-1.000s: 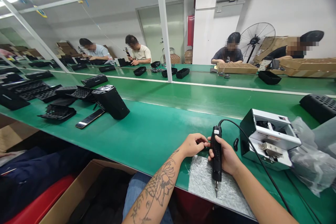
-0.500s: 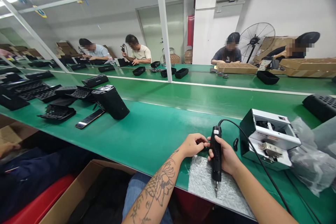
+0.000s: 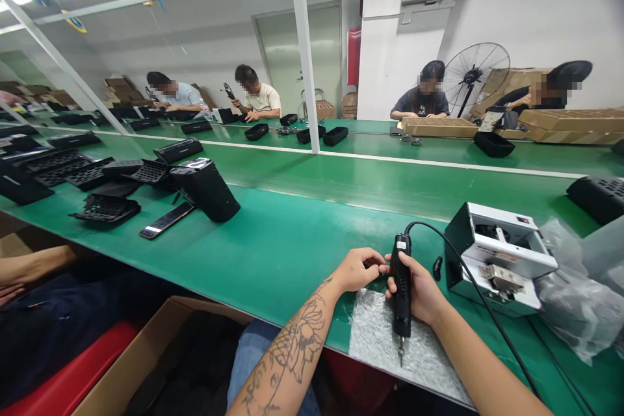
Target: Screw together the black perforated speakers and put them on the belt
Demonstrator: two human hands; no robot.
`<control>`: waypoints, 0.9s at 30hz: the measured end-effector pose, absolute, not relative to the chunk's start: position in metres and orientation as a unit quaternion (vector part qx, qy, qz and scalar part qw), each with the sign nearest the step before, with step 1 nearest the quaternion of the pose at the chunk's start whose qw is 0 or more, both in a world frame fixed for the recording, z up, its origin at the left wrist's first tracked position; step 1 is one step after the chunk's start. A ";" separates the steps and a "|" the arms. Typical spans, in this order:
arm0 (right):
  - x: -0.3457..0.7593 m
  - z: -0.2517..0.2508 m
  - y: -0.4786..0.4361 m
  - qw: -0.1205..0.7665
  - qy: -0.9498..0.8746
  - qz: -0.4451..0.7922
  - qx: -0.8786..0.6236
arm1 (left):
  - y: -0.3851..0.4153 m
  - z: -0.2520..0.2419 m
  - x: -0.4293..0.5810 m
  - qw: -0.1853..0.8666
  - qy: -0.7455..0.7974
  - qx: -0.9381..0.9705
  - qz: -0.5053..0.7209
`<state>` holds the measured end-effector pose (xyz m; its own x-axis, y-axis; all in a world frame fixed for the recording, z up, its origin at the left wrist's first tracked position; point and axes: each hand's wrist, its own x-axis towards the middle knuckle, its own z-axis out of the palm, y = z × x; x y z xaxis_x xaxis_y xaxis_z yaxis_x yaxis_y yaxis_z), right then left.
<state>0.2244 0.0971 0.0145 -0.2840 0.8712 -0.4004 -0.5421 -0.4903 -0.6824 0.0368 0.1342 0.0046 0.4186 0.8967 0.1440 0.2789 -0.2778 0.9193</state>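
My right hand [image 3: 423, 289] is wrapped around a black electric screwdriver [image 3: 402, 292], its bit pointing down toward me over a sheet of pale foam wrap [image 3: 373, 331]. A cord runs from the tool's top end off to the right. Against the screwdriver's left side, my left hand [image 3: 359, 268] has its fingers curled together, their tips by the fingers of my right hand. Whatever those fingertips may hold is hidden. Just right of the tool lies a small black part [image 3: 437, 268]. Beyond it stands a white and black screw feeder [image 3: 502, 260].
Clear plastic bags [image 3: 575, 299] lie right of the feeder. On the left are a black housing [image 3: 207, 188], a phone [image 3: 167, 220] and several black grilles [image 3: 104, 209]. A green conveyor [image 3: 390, 179] runs across, with co-workers beyond. Below the table edge sits an open carton [image 3: 131, 344].
My hands and the screwdriver have stayed put. The arm of the person at the left has come further into view. Across the line, a co-worker's raised tool has shifted slightly.
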 end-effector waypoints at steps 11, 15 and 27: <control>0.225 0.014 0.098 0.459 -0.212 0.774 -0.382 | 0.134 0.006 0.037 0.442 0.407 0.718 0.351; 0.225 0.014 0.098 0.459 -0.213 0.775 -0.379 | 0.134 0.005 0.037 0.438 0.408 0.719 0.352; 0.225 0.013 0.098 0.460 -0.211 0.775 -0.378 | 0.134 0.003 0.037 0.440 0.411 0.718 0.350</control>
